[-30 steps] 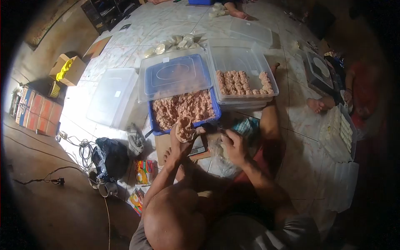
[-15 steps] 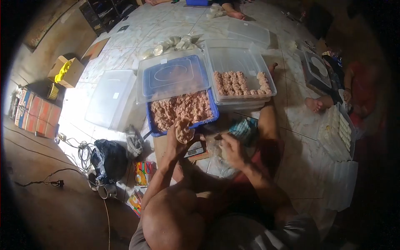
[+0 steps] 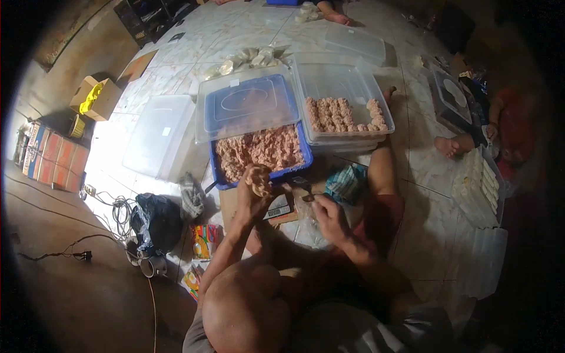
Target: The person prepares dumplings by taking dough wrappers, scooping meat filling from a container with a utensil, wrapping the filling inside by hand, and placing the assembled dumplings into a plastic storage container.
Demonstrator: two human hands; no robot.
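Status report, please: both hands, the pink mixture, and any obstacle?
Left hand holding pink lump. Right hand gripping small tool. Mixture in blue tub, near part open; clear lid over far part.

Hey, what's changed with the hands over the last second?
The right hand, holding what looks like a utensil, has drawn back slightly toward the body. In the left hand, the filled wrapper now looks more gathered. Nothing was visibly picked up or let go. The blue tray and clear box stayed put.
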